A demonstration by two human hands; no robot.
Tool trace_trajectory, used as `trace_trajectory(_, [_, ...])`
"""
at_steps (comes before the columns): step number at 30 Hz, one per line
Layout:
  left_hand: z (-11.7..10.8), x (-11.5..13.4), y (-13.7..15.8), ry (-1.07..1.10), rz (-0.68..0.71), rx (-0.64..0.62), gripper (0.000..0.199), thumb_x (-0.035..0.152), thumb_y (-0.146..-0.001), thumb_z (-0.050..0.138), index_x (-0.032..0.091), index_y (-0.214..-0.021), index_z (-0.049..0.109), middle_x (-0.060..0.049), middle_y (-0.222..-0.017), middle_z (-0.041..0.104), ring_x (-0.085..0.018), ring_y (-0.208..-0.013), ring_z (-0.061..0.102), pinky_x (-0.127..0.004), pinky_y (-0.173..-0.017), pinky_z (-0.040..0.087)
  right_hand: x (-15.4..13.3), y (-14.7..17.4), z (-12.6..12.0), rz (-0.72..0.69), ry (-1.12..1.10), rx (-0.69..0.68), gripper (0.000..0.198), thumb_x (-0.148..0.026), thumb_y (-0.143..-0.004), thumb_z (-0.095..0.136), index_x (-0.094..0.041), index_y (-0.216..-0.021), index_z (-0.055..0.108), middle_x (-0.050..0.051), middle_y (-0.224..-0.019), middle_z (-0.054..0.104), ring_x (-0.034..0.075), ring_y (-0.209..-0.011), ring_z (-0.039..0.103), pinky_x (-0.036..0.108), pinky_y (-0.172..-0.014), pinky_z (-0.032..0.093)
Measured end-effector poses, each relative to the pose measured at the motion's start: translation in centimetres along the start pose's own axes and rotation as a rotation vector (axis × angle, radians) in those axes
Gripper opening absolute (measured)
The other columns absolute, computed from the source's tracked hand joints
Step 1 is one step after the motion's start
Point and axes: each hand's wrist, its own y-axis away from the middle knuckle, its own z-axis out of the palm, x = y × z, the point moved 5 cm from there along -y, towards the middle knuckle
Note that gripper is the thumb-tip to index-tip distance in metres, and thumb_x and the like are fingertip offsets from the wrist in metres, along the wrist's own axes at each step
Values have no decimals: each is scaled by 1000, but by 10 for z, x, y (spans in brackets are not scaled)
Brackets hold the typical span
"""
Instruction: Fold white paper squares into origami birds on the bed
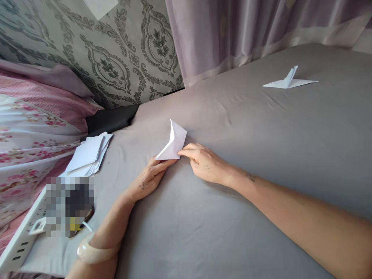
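Folded paper (178, 145), white, one: raised in both hands over the grey sheet (232, 232), mid-scene. Left hand (149, 176): fingers drawn in, holding the paper's near edge, fingertips partly hidden; pale bangle (97, 254) on the forearm. Right hand (206, 162): thumb and forefinger closed at the paper's near right corner. Second folded piece (286, 83), white: on the sheet, far right. Paper stack (87, 153), white, loosely fanned: left. Curtain (215, 35), mauve: far side.

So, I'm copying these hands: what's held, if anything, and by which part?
A folded paper: the left hand holds it along its lower edge. The right hand touches its lower right corner; whether it pinches is unclear.
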Motion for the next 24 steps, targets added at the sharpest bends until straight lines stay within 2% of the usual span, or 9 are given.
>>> trace_trajectory(5, [2,-4,1,-97,-3,-3,44,22,-99,37,37,-140,43,-5,-124,53,-22,-116,48,-40,-103,42,1,-2,0,37,-59,12,51,3,-78,38,-18,-116,65,6,-111,66,18,-101,59,33,-88,46])
trace_trajectory(9, [3,-5,1,-121,-31,-12,43,23,-100,36,36,-141,42,-5,-113,54,-20,-107,49,-38,-98,44,-1,-2,-1,66,-94,70,52,4,-78,36,-19,-117,62,6,-110,65,17,-102,58,30,-85,47])
trace_trajectory(15, [-1,3,-2,-96,-35,-27,42,25,-99,39,35,-140,44,-5,-114,53,-21,-109,49,-39,-100,43,-8,0,2,34,8,1,54,5,-78,37,-21,-117,62,7,-112,61,18,-105,57,32,-88,46])
trace_trajectory(20, [0,6,-3,-77,-13,-35,42,24,-100,37,36,-139,44,-6,-115,49,-20,-109,46,-39,-99,43,-5,0,0,77,-25,24,50,5,-78,36,-18,-113,63,9,-113,60,19,-105,57,31,-88,47])
trace_trajectory(24, [3,1,-2,-100,-24,-32,44,25,-100,36,40,-141,41,-4,-109,49,-20,-107,46,-40,-98,44,-5,1,1,77,10,33,47,6,-77,37,-18,-107,64,8,-105,60,19,-104,56,31,-88,46])
